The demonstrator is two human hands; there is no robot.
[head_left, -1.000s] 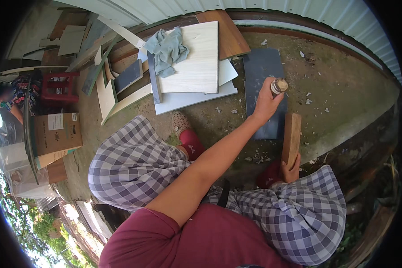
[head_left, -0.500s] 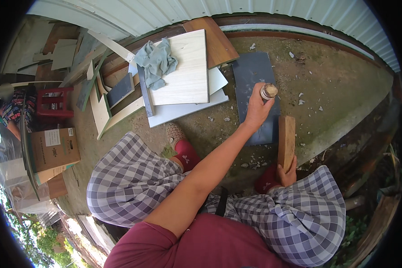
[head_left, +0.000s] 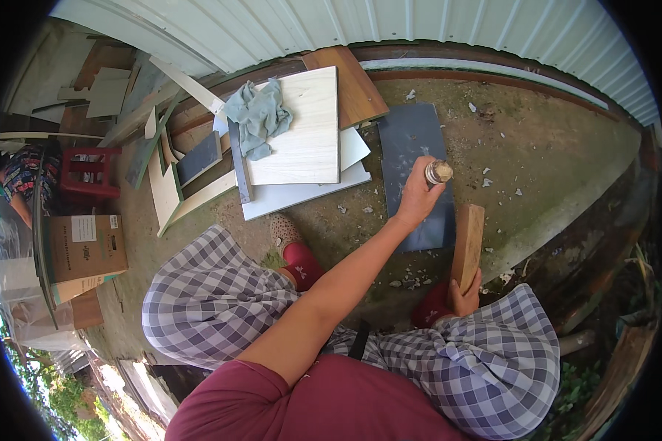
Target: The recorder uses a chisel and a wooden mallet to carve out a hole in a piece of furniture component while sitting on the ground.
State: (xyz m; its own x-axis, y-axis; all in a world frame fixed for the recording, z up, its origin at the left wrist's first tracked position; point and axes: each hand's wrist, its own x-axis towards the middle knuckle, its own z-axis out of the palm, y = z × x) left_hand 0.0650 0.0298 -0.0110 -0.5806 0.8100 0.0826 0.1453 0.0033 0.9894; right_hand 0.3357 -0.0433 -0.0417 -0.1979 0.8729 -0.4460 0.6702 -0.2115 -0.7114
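My left hand (head_left: pixel 417 195) is closed around the upright handle of a chisel (head_left: pixel 439 171), its wooden end ringed with metal; the blade is hidden below the fist. Beneath it, a dark grey board (head_left: pixel 412 136) lies flat on the ground, with pale scuffs on its face. My right hand (head_left: pixel 465 296) grips the lower end of a rectangular wooden block (head_left: pixel 468 239). This block stands out beside the board's right edge, apart from the chisel.
A grey rag (head_left: pixel 260 117) lies on stacked pale panels (head_left: pixel 305 132), beside a brown board (head_left: pixel 346 84). Chips (head_left: pixel 412 281) litter the ground. At left are a frame of wood strips (head_left: pixel 171 198), a cardboard box (head_left: pixel 88 246), a red stool (head_left: pixel 88 173) and another person (head_left: pixel 29 180). Corrugated metal wall (head_left: pixel 449 29) runs behind.
The view has shifted slightly, so the boards and wall sit lower in it. Both hands keep their grips; the wooden block tilts a little differently.
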